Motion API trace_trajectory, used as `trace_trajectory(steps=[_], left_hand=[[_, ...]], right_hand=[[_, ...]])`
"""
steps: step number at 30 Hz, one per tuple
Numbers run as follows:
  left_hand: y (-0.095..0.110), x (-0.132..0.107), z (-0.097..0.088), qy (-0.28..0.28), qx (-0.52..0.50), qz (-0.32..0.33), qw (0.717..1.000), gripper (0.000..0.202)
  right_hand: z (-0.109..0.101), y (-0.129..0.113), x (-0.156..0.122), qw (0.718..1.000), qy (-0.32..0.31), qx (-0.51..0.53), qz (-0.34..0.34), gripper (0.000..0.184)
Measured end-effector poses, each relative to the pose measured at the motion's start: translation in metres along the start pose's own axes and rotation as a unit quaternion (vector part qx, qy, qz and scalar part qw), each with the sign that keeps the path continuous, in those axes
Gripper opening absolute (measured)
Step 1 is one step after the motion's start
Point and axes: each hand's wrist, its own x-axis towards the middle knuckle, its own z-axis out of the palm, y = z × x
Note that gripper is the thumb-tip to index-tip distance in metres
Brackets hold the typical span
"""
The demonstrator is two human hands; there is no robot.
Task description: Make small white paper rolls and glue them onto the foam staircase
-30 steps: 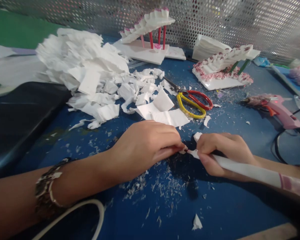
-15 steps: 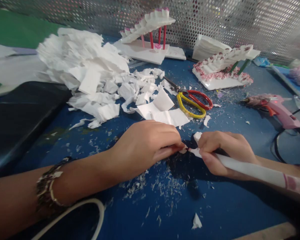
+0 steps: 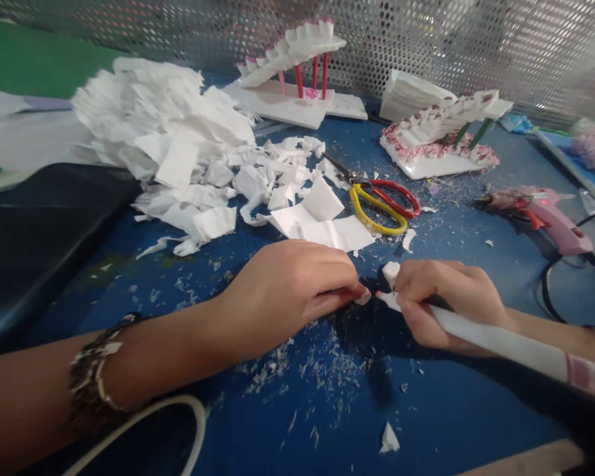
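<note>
My left hand point(image 3: 290, 287) rests on the blue table point(image 3: 426, 410), fingers pinched together on a tiny white piece point(image 3: 363, 297) at its fingertips. My right hand point(image 3: 446, 297) is closed around a long white stick-like tool point(image 3: 500, 340) with a pink band near its far end; the tool's tip meets the small piece between both hands. A small white foam bit point(image 3: 391, 271) lies just above my right thumb. White shavings are scattered under and below the hands.
A heap of white paper scraps point(image 3: 173, 139) fills the back left. Red and yellow scissors point(image 3: 381, 201) lie behind the hands. A pink glue gun point(image 3: 550, 215) with black cable sits right. Two white stair-like models point(image 3: 441, 132) stand by the perforated metal wall.
</note>
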Motion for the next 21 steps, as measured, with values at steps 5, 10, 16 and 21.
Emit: trace_trajectory(steps=[5, 10, 16, 21], left_hand=[[-0.0005, -0.0005, -0.0001, -0.003, -0.008, -0.007, 1.0, 0.017], [-0.0019, 0.0003, 0.0003, -0.007, 0.004, 0.0, 1.0, 0.019], [-0.0031, -0.0007, 0.0001, -0.012, 0.027, 0.017, 0.999, 0.022], [-0.0023, -0.0021, -0.0005, -0.007, 0.037, 0.033, 0.999, 0.022]], right_hand=[[0.0004, 0.0015, -0.0003, 1.0, -0.006, -0.009, 0.007, 0.017], [0.0011, -0.001, 0.0024, 1.0, 0.002, 0.018, -0.004, 0.016], [0.0006, -0.0014, 0.0043, 0.999, 0.002, 0.033, 0.012, 0.015], [-0.0015, 0.0006, 0.0014, 0.997, 0.003, 0.019, 0.08, 0.016]])
